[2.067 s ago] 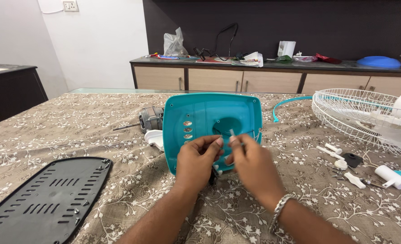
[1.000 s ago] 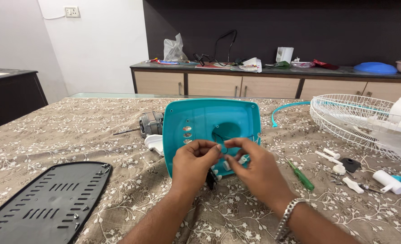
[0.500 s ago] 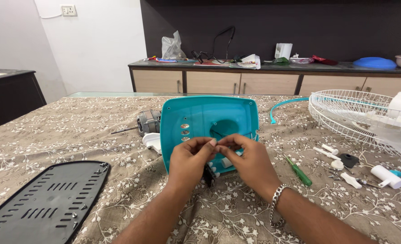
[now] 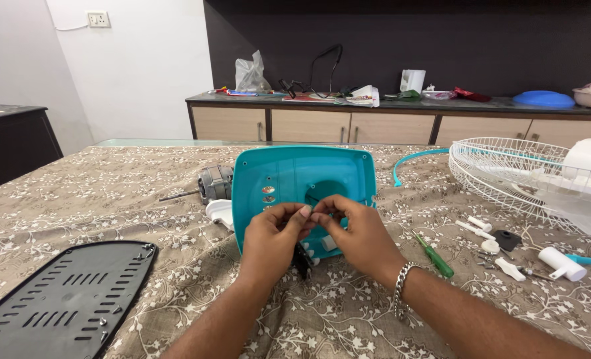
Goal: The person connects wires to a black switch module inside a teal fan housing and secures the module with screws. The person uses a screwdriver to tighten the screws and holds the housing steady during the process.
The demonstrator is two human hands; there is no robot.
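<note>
Teal plastic housing (image 4: 302, 176) stands tilted at table centre, hollow side toward the camera. Both hands meet in front of its lower half. Left hand (image 4: 272, 239) and right hand (image 4: 358, 236) have fingertips pinched together on a small part (image 4: 312, 214), too small to identify. Black piece (image 4: 302, 259) hangs just below the hands, touching the housing's bottom edge. Right wrist wears a metal bracelet (image 4: 405, 286). Motor (image 4: 212, 184) lies at 10 o'clock from the housing, white part (image 4: 221, 213) just beside it. Black vented panel (image 4: 62, 299) sits at 8 o'clock, well apart. Green screwdriver (image 4: 434, 256) lies at 4 o'clock near the right hand. White wire grille (image 4: 508, 173) at 2 o'clock, small white fittings (image 4: 508, 266) at 3 o'clock. Floral tablecloth (image 4: 109, 199) covers the table.
</note>
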